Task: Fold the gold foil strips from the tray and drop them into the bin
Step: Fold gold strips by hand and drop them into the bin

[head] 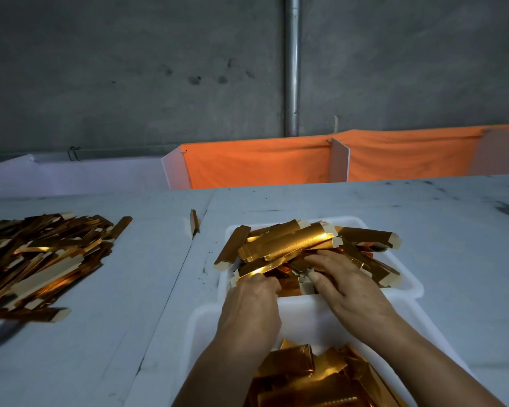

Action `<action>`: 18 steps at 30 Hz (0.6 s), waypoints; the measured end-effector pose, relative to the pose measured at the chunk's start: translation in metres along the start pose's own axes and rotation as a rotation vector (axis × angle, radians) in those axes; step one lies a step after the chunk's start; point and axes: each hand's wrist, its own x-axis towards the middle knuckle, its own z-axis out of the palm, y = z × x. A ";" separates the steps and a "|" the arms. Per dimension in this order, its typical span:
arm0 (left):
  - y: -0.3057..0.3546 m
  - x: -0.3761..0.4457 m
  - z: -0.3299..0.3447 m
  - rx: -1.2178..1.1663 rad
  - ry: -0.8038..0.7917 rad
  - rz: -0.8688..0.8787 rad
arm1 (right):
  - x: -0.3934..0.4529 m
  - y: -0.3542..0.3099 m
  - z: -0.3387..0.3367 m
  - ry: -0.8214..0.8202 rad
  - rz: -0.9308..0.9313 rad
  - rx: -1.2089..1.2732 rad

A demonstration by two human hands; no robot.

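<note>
A white tray (412, 284) in front of me holds a heap of gold foil strips (288, 245). Both hands reach into its near side. My left hand (252, 306) has its fingertips curled over the end of a gold foil strip (259, 270) at the tray's near left. My right hand (344, 286) lies over the strips with thumb and fingers closing on a small piece; which one is hidden. Nearer to me stands a white bin (303, 321) with folded gold strips (312, 374) inside.
A large loose pile of gold strips (41, 257) lies on the white table (423, 201) to the left, with one stray strip (194, 221) at the seam between table panels. Orange cloth (262, 163) and white dividers stand behind, before a grey wall with a metal pipe.
</note>
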 end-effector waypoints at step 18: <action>0.003 -0.008 0.001 -0.203 0.206 -0.057 | 0.002 0.000 -0.004 0.122 0.185 0.444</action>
